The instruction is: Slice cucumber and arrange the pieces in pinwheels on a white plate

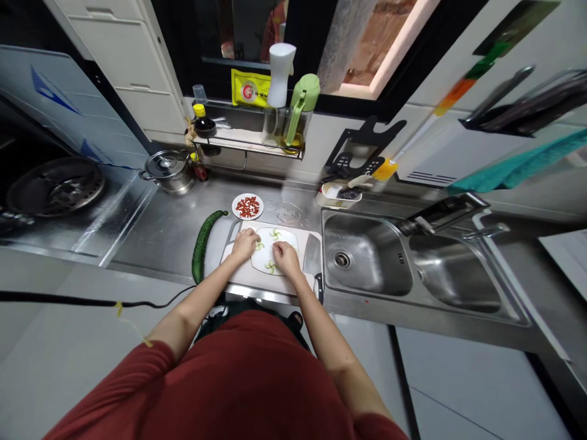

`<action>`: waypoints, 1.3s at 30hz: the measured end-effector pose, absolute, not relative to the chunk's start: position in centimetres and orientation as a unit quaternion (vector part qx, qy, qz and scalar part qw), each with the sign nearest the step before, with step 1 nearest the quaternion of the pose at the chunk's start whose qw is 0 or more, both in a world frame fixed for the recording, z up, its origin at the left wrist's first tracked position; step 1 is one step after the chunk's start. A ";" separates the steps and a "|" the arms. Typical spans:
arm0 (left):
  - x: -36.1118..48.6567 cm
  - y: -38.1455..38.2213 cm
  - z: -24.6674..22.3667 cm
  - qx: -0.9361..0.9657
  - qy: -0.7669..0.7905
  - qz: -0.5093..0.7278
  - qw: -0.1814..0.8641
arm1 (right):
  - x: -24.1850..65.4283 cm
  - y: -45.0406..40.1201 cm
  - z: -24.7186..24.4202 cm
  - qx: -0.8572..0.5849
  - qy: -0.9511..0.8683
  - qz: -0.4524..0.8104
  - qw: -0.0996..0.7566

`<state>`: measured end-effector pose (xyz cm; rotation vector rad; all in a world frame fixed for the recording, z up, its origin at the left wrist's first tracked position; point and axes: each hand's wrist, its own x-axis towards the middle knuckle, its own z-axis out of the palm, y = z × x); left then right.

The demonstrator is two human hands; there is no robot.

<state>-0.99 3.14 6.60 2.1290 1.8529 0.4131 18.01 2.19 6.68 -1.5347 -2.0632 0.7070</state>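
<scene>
Left hand: palm down, fingertips at green slices | right hand: fingers curled over white plate | each grip: cannot tell

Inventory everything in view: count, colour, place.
Sink basins: two, silver, right of centre
Cutting board: one, pale, left of sink basins
Cucumber: one, green, left of board
Plate: one, white, on board
Slice clusters: at least three, green, on plate
Knife: one, black and silver, board's right edge
Dish of red pieces: one, white, behind board
Pan: one, dark, far left
Lidded pot: one, silver, right of pan
Shelf bottles: at least three, mixed tops, upper centre
Packet: one, yellow, upper centre
Knife rack: one, white, upper right
Cloth: one, teal, upper right
Shirt: one, red, bottom centre
Left hand: one, bare, plate's left side
Right hand: one, bare, plate's right side
</scene>
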 end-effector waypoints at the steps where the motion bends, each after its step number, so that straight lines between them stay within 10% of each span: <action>1: -1.1 3.4 6.4 0.716 0.661 0.168 0.149 | 18.4 2.0 6.7 -0.560 -0.747 0.262 0.244; 39: -7.6 15.3 6.3 0.463 0.850 0.184 0.170 | 20.9 0.9 7.0 -0.567 -0.698 0.301 0.316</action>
